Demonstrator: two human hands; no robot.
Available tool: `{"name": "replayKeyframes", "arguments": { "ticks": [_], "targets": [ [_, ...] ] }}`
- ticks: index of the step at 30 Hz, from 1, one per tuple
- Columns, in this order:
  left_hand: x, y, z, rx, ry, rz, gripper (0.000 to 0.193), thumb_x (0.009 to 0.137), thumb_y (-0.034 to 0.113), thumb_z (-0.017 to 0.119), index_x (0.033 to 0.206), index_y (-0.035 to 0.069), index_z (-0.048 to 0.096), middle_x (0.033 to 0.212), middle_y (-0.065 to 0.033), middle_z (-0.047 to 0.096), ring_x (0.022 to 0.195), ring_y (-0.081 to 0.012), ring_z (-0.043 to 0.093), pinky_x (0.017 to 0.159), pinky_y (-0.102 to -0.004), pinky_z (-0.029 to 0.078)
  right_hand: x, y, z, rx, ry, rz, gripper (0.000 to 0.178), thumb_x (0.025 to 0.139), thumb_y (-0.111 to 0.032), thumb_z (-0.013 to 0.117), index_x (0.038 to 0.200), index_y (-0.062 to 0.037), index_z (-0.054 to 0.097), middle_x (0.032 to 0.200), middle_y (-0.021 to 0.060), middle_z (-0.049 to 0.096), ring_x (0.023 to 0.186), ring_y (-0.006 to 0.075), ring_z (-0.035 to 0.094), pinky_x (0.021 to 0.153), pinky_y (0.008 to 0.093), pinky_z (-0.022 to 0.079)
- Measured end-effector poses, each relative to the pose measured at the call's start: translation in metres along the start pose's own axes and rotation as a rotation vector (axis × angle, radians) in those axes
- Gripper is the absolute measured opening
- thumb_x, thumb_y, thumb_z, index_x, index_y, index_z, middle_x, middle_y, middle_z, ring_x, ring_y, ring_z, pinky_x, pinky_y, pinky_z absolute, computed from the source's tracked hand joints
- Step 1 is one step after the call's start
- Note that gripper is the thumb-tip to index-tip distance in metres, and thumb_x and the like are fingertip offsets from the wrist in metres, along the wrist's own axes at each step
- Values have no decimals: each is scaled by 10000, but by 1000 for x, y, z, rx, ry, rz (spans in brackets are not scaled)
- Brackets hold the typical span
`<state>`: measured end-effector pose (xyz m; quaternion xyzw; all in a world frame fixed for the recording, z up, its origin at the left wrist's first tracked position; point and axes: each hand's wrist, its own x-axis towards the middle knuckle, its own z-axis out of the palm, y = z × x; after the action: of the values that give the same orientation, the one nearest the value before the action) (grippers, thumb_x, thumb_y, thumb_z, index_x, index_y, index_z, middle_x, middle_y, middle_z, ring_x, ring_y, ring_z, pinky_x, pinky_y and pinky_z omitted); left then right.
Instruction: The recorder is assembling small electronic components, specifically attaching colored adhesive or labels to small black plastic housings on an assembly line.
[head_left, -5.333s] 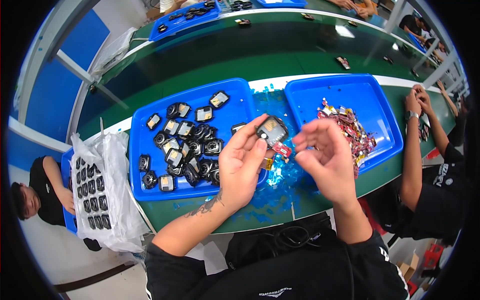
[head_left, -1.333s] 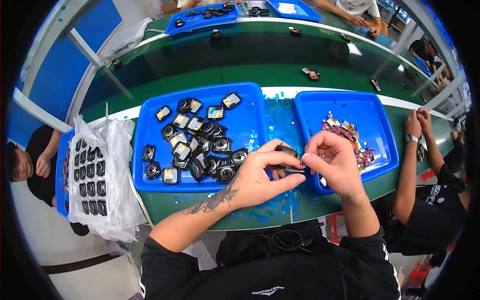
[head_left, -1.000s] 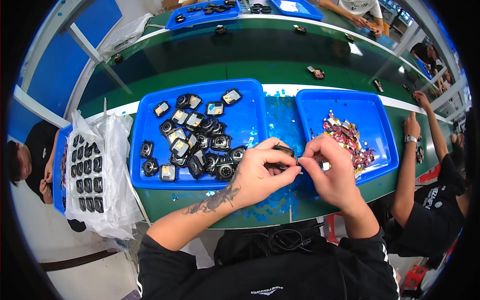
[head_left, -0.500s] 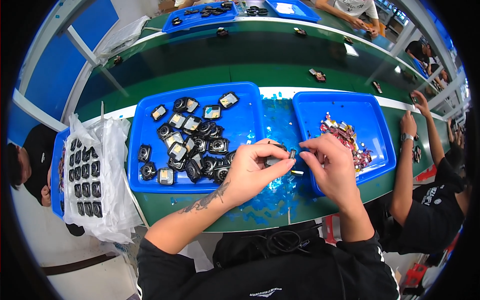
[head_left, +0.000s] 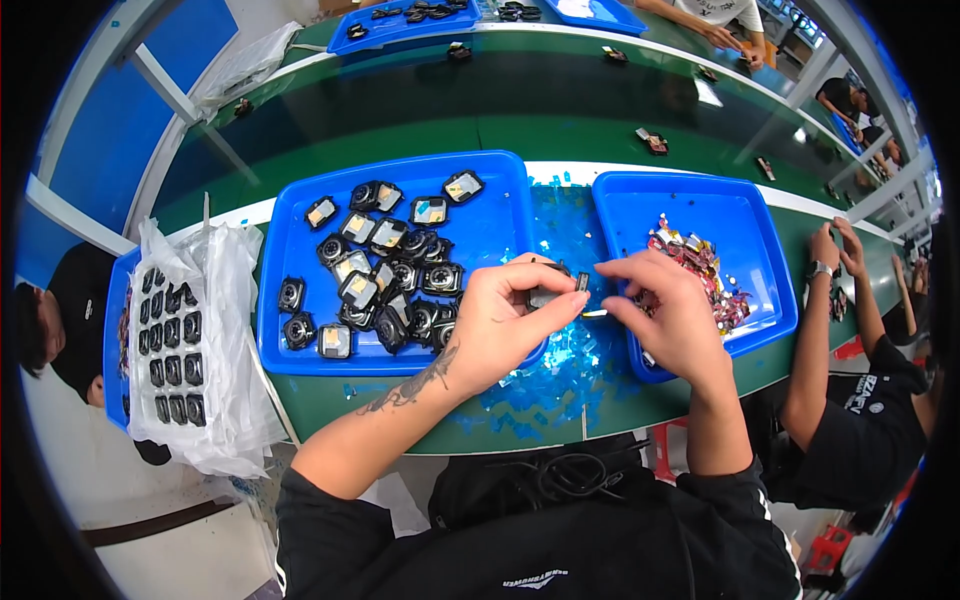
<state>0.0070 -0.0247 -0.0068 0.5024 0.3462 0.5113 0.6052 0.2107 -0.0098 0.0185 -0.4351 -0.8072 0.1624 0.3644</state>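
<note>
My left hand [head_left: 510, 318] is closed around a small black watch case [head_left: 541, 297], gripped between thumb and fingers above the gap between two blue trays. Most of the case hides behind the fingers; a dark edge with a metallic strip faces right. My right hand [head_left: 672, 308] hovers just beside it, thumb and forefinger curled but apart, with nothing visible between them. A small pale piece [head_left: 595, 313] shows under the fingertips; what it belongs to, I cannot tell. The left blue tray [head_left: 490, 225] holds several black watch cases [head_left: 388, 235], some with grey, taped backs.
The right blue tray [head_left: 755, 235] bears a pile of small reddish and gold parts [head_left: 690, 250]. Blue film scraps [head_left: 540, 400] litter the green table. White-wrapped trays of cases [head_left: 170, 345] stand at left. Beyond runs a green belt [head_left: 400, 110] with scattered parts; co-workers sit around.
My right thumb and forefinger have spread a little farther apart. My left hand keeps its hold on the watch case. The co-worker's hands at right have come closer together.
</note>
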Motion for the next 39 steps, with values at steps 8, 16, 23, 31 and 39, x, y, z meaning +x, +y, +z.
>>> {"name": "replayKeyframes", "arguments": {
  "ticks": [8, 16, 23, 31, 39],
  "targets": [
    [-4, 8, 2, -202, -230, -235, 103, 875, 37, 665, 938, -44, 670, 945, -73, 621, 750, -102, 596, 656, -227, 497, -5, 0, 3, 789, -171, 110, 230, 826, 47, 664, 1046, -8, 703, 941, 74, 629, 834, 110, 592, 689, 224, 471],
    [4, -2, 0, -45, -4, 30, 407, 963, 9, 477, 1365, -4, 411, 1191, -122, 563, 1010, -193, 626, 897, -312, 501, -22, -7, -8, 688, 267, 220, 148, 815, 67, 679, 945, 51, 610, 924, 101, 618, 783, 136, 615, 694, 248, 513],
    [-3, 3, 10, -69, -85, 93, 471, 941, -74, 444, 1395, -15, 333, 1411, -215, 439, 1274, -244, 489, 1065, -360, 404, 0, -36, 5, 200, 83, 139, 154, 743, 20, 735, 881, -36, 699, 763, 49, 648, 525, 113, 503, 477, 266, 390],
    [-6, 0, 12, -58, -176, 102, 464, 960, -61, 424, 1414, -33, 336, 1408, -138, 449, 1247, -183, 499, 1023, -300, 419, 2, -39, 11, 141, 156, 149, 129, 723, -1, 751, 830, -47, 695, 689, 43, 642, 472, 137, 470, 450, 282, 372],
    [-9, 0, 11, -34, -167, 112, 471, 968, -53, 422, 1428, -42, 321, 1428, -149, 430, 1264, -187, 483, 1044, -306, 406, 8, -40, 15, 130, 152, 80, 101, 728, -8, 741, 809, -48, 695, 666, 48, 620, 482, 153, 477, 456, 299, 378]
  ]
}}
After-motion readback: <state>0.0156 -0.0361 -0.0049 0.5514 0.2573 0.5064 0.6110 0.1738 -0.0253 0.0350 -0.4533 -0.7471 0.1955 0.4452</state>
